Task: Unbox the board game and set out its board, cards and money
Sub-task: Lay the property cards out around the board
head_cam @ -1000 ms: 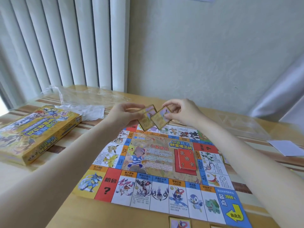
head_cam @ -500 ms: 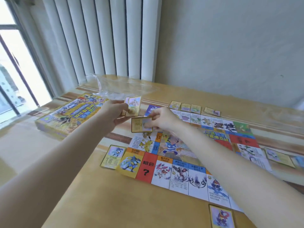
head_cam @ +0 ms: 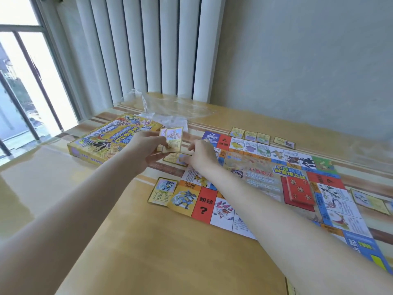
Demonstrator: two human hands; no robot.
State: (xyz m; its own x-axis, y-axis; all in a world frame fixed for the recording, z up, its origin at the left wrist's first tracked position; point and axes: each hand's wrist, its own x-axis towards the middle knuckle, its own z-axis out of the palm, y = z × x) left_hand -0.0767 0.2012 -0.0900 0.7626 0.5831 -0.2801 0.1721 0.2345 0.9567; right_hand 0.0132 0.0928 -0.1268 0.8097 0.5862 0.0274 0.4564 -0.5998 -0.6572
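Note:
The colourful game board (head_cam: 261,182) lies unfolded on the table, a red card stack (head_cam: 298,189) on its middle. My left hand (head_cam: 144,149) grips a small fan of gold-edged cards (head_cam: 172,139) upright above the board's left edge. My right hand (head_cam: 201,155) pinches a single card (head_cam: 175,159) flat on the table beside the board's left side. Another gold card (head_cam: 162,190) lies at the board's near left corner. Several cards (head_cam: 257,137) line the far edge, and one card (head_cam: 371,202) lies off the right edge.
The yellow game box (head_cam: 110,141) sits at the left, with crumpled clear plastic wrap (head_cam: 170,107) behind it. White vertical blinds and a wall stand beyond the table; a window is at the far left. A card corner (head_cam: 290,287) shows at the bottom.
My head turned left and the hands moved from above the board's far edge to its left side. The right hand lowered one card from the fan down onto the table.

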